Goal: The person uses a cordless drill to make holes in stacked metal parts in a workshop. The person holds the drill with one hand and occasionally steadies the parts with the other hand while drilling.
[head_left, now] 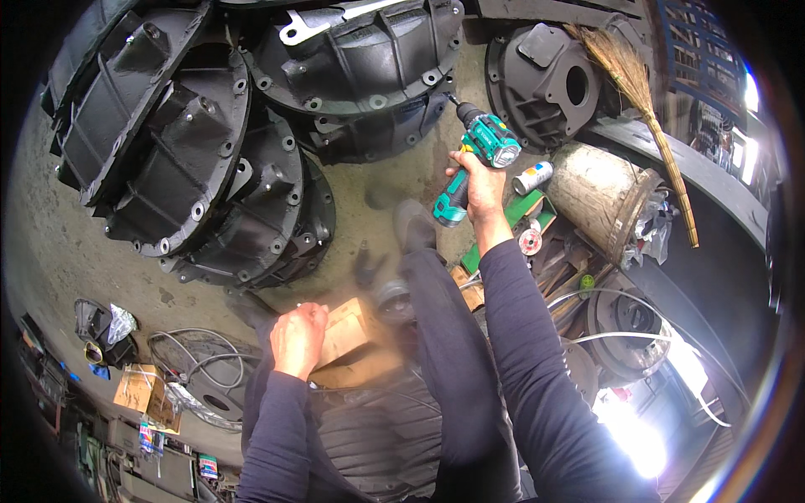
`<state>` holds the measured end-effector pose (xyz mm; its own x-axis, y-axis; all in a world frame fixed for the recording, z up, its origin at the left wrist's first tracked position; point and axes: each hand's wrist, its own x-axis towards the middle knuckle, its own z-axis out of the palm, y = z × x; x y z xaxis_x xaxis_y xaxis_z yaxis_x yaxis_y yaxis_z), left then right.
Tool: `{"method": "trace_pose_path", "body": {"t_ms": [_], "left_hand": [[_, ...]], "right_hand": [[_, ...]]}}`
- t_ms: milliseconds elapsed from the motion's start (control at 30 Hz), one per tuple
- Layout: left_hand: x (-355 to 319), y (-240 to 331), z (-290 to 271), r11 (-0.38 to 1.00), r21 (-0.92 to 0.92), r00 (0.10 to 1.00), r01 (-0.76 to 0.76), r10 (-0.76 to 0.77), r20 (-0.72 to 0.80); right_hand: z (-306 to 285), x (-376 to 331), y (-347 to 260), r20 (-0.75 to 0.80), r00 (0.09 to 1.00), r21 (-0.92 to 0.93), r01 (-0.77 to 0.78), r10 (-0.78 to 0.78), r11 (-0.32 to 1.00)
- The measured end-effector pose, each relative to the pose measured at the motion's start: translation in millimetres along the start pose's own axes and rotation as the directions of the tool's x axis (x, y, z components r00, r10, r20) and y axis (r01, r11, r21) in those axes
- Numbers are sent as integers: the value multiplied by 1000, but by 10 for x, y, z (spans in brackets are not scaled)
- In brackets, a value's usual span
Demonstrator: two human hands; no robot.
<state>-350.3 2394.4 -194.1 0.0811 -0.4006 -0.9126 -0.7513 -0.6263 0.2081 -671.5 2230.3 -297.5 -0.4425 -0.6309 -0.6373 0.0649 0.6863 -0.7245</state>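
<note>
Right hand is raised out ahead on a nearly straight arm, dark sleeve running up from the lower right. Fingers wrapped tight around the grip of a teal cordless drill, held in the air over the concrete floor. Drill's dark chuck and bit point up-left toward the black cast housings, bit tip just beside the rim of the nearest one; contact can't be told. Battery end of the drill sticks out below the hand.

Left hand is low and close to the body, elbow bent, forearm coming up from the bottom edge. Fingers curled into a loose fist, pressed together, knuckles resting against a pale wooden block. Whether it actually grips the block can't be told, that part is blurred.

A dark shoe is planted on the floor between the two hands. Spray can lies just right of the drill, next to a round wooden drum. A broom leans over the drum. Coiled cables lie left of the left hand.
</note>
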Motion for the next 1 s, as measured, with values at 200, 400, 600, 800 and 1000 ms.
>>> {"method": "trace_pose_path", "body": {"t_ms": [200, 400, 600, 800, 1000], "left_hand": [[13, 30, -17, 1000, 5, 1000, 11, -11, 28], [14, 44, -21, 1000, 16, 1000, 13, -13, 26], [17, 48, -36, 1000, 3, 1000, -3, 3, 16], [4, 51, -44, 998, -59, 999, 3, 0, 49], [2, 82, -72, 998, -66, 999, -8, 11, 52]], "right_hand": [[-32, 38, 116, 22, 999, 67, -37, 36, 997], [-95, 75, 207, 116, 992, 151, -75, 57, 986], [-120, 104, 189, 212, 967, 230, -194, 145, 954], [-107, 115, 81, 253, 943, 290, -287, 216, 913], [-14, 74, 103, 137, 971, 212, -222, 196, 952]]}}
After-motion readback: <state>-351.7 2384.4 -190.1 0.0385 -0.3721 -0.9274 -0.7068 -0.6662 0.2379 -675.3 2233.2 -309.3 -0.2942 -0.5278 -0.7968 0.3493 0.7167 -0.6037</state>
